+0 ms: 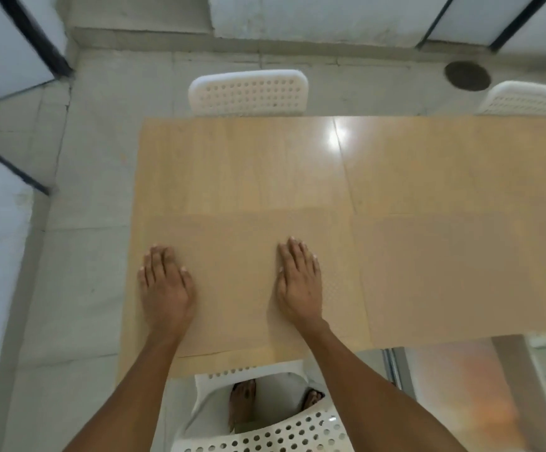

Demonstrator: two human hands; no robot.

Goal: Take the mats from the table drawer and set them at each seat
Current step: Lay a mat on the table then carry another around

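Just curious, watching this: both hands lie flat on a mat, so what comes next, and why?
Probably lift both hands off: the near mat already lies flat, and the far chair's seat has no mat.

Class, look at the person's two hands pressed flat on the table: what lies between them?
In the head view, only bare mat lies between the left hand and the right hand; both rest flat on it.

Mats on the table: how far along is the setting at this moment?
Done: a second mat lies at the neighbouring near seat. In hand: left hand and right hand press flat on the near mat. Left: the far side by the white chair shows no mat.
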